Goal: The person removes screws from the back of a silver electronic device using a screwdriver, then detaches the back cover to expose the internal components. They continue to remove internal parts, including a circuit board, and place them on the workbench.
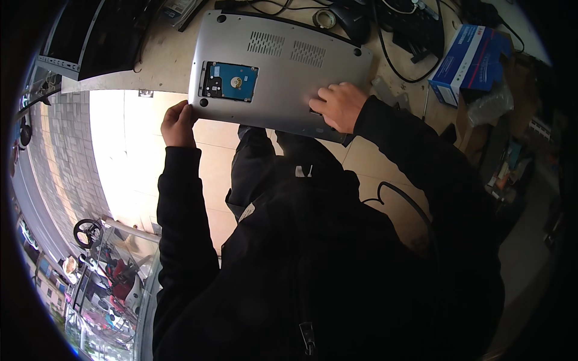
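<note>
A silver laptop (283,90) is lying underside up on the surface (162,66), its near edge jutting out over the person's legs (256,159). Toward its left end, a blue hard drive (247,90) is showing through an open bay, while two slotted vents (265,44) are lining the far half. The left hand (179,123) is grasping the near left corner, its fingers closing around the edge. The right hand (341,105) is pressing near the right end, fingers bending; whether they are gripping anything, I cannot tell. A blue-and-white box (463,63) is sitting off to the right
</note>
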